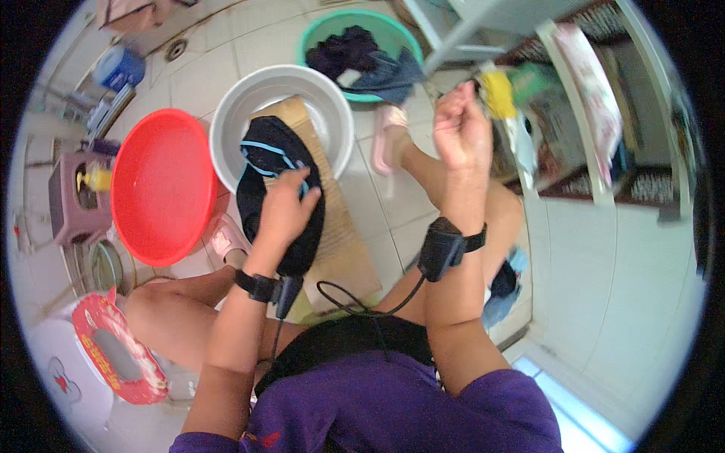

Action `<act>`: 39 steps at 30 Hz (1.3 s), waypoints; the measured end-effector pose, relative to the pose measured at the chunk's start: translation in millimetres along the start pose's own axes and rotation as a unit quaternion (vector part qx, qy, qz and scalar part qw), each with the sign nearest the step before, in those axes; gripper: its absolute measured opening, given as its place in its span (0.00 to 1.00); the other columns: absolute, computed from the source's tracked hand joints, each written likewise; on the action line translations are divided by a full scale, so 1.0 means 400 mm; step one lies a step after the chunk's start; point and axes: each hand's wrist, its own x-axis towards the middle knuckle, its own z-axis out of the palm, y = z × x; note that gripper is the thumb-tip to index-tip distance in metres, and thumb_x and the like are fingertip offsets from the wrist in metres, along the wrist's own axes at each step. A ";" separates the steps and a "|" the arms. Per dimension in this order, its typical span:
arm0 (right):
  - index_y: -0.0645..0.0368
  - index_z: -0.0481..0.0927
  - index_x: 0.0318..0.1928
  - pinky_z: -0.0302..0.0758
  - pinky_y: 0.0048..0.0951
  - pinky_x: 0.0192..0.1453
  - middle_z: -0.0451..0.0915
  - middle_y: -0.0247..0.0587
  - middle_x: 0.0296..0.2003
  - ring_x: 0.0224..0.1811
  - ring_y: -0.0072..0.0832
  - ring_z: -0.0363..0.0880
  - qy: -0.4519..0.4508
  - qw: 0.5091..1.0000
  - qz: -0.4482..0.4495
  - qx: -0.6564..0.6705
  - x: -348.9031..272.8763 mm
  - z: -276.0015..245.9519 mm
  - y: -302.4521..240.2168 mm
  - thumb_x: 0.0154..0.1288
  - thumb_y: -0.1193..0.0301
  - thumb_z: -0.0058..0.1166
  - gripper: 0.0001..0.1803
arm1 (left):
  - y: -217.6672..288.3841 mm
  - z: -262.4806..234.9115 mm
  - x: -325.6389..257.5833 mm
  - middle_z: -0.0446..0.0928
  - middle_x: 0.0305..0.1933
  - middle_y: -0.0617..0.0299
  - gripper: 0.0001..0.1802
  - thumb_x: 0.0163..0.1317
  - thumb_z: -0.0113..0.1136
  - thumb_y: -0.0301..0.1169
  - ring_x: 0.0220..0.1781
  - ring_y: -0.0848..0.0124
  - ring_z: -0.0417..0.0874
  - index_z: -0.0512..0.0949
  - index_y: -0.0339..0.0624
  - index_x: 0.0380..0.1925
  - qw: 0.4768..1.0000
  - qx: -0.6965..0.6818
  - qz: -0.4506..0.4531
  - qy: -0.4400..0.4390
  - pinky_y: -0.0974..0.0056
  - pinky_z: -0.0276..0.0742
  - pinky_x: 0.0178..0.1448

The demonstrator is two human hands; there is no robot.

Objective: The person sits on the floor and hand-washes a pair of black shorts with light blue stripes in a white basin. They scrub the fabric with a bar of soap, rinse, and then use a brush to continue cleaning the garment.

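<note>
Black, blue-trimmed garment (306,232) lies beneath the left hand (285,208), its grip loosely spread. The right hand (462,130) is raised, fingers curled narrow.

Black garment (310,235) of matt cloth, ribbed board (343,249) of matt wood, smooth grey plastic basin (334,127), glossy red plastic tub (166,189), smooth floor tiles (368,208)

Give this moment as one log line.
left hand: on blue-trimmed black garment; right hand: raised, fingers curled; washboard: far end in grey basin
</note>
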 end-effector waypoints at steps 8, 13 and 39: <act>0.70 0.70 0.43 0.75 0.27 0.37 0.72 0.43 0.31 0.32 0.30 0.73 -0.029 0.959 -0.282 -0.016 -0.406 0.109 -0.377 0.61 0.79 0.49 0.10 | 0.507 -0.138 0.058 0.79 0.36 0.59 0.12 0.61 0.53 0.27 0.39 0.73 0.78 0.77 0.32 0.43 0.856 -0.479 0.164 -0.105 0.69 0.74 0.47; 0.68 0.70 0.39 0.74 0.28 0.38 0.71 0.43 0.32 0.35 0.31 0.72 0.190 0.882 -0.431 -0.013 -0.601 -0.111 -0.506 0.59 0.79 0.49 0.08 | 0.767 0.007 -0.016 0.78 0.38 0.59 0.13 0.61 0.54 0.29 0.39 0.74 0.77 0.76 0.34 0.44 0.791 -0.475 0.212 -0.323 0.69 0.73 0.47; 0.60 0.68 0.50 0.69 0.45 0.49 0.70 0.55 0.45 0.48 0.50 0.70 0.786 0.370 -0.238 -0.435 -0.864 -0.760 -0.254 0.45 0.72 0.62 0.28 | 0.792 0.674 -0.352 0.80 0.32 0.50 0.24 0.47 0.57 0.26 0.30 0.68 0.81 0.76 0.34 0.49 0.827 -0.223 0.065 -0.512 0.65 0.76 0.37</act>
